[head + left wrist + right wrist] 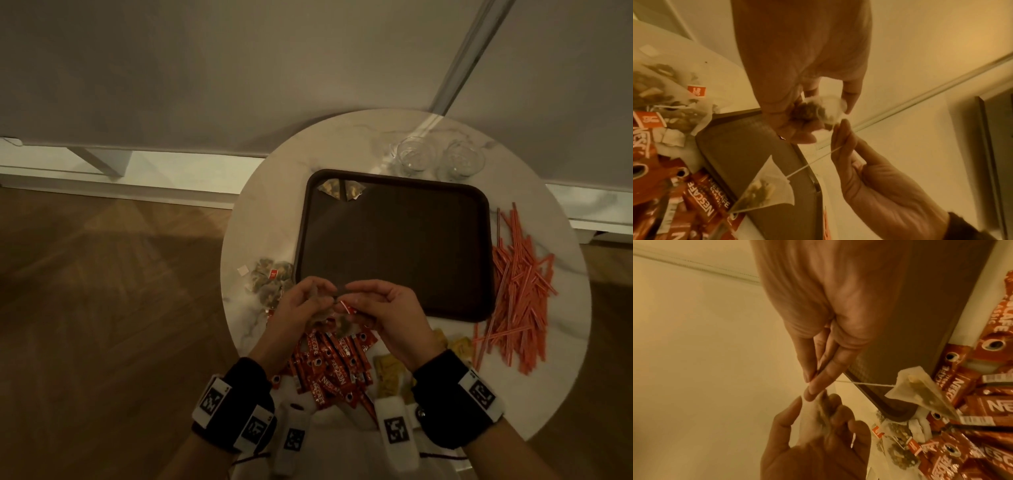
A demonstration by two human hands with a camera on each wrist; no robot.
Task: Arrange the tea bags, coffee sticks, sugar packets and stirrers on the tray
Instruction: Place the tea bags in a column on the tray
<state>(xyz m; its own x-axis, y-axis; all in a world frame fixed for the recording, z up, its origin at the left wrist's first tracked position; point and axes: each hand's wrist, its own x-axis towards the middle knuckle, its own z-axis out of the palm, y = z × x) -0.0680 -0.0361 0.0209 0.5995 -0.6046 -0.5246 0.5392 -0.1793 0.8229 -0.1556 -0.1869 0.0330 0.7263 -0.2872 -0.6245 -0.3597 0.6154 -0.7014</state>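
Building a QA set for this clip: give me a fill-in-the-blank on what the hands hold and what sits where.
1. The left hand grips a ____ bag.
2. The right hand pinches the ____ from which a second tea bag dangles.
3. The stirrers lie on the table, to the ____ of the tray.
4. Beyond the tray stand two clear ____.

Missing words: tea; string; right; glasses

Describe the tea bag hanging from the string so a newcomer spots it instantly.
Start at the dark tray on the round table; both hands meet over its near edge. The right hand pinches a string, and the dangling tea bag hangs from it above the coffee sticks. Unlike the other bags, it is held up, not lying down.
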